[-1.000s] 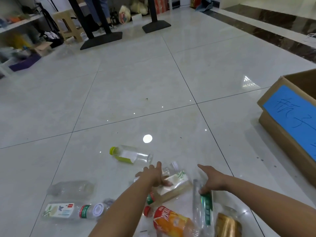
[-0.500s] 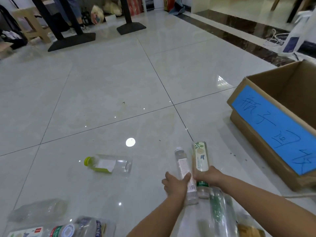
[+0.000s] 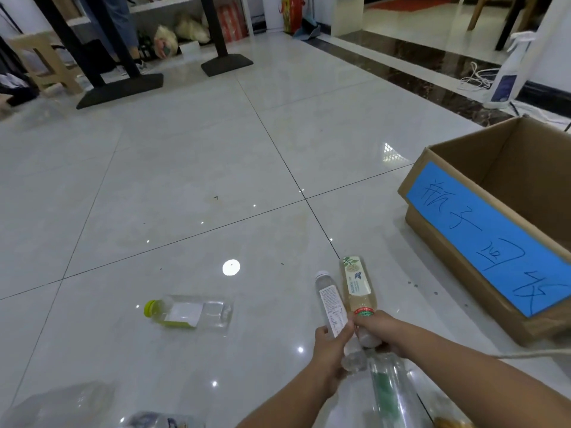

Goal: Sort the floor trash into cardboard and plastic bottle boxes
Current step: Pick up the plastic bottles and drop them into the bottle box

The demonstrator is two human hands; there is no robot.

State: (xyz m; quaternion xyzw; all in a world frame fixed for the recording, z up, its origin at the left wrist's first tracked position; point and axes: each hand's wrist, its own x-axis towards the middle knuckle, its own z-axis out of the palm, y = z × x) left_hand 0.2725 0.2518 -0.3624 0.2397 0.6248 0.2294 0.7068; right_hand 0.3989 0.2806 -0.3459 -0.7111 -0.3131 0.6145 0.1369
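My left hand [image 3: 329,355] grips a slim clear bottle with a white label [image 3: 330,299], its cap pointing away from me. My right hand [image 3: 380,332] holds a beige bottle with a leaf label [image 3: 357,284] and, beneath it, a clear bottle with a green label [image 3: 391,393]. Both hands are side by side above the floor, left of an open cardboard box with a blue handwritten label [image 3: 491,239]. A clear bottle with a yellow-green cap [image 3: 188,313] lies on the tiles to the left.
More clear bottles [image 3: 61,406] lie at the bottom left edge, and something orange shows at the bottom right. Black stand bases [image 3: 120,89] and a wooden stool [image 3: 46,61] are far back left. A spray bottle [image 3: 509,72] and cables stand behind the box.
The view has swung a little further right, showing more of the box. My hands with the bottles have barely shifted.
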